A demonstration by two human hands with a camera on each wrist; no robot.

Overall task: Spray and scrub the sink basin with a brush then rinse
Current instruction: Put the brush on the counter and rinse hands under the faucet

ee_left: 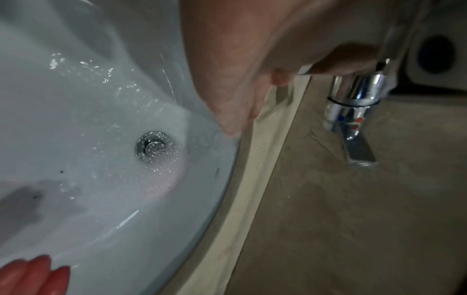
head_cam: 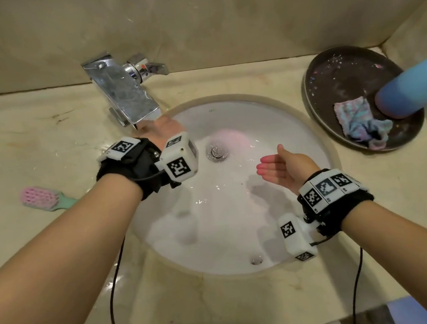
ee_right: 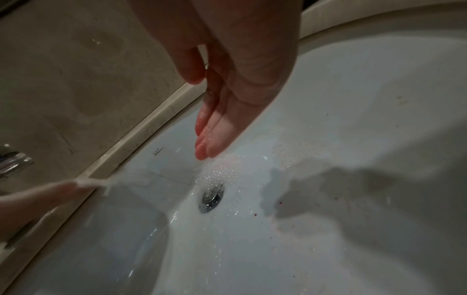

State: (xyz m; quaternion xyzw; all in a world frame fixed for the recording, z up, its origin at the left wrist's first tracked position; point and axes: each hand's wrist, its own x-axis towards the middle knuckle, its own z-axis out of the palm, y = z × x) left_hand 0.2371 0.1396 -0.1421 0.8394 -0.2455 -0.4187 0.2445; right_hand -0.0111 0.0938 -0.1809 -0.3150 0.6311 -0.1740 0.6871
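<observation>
A white round sink [head_cam: 215, 231] is set in a beige stone counter, with a chrome faucet [head_cam: 125, 94] at its back left. My left hand [head_cam: 162, 129] reaches under the spout with fingers stretched out, and water runs off it into the basin [ee_left: 76, 119] toward the drain [head_cam: 216, 151]. In the left wrist view the left hand [ee_left: 240, 89] nearly touches the spout beside the lever handle [ee_left: 353, 123]. My right hand [head_cam: 274, 167] hovers open above the basin, holding nothing. Its straight fingers [ee_right: 217, 129] have pink-red tips and hang wet above the drain [ee_right: 212, 197].
A dark round plate [head_cam: 343, 75] on the right counter holds a crumpled pastel cloth [head_cam: 359, 123] and a blue bottle [head_cam: 411, 88]. A pink-bristled brush with a green handle [head_cam: 43, 198] lies on the left counter. Walls close the back and sides. Black cables hang from both wrists.
</observation>
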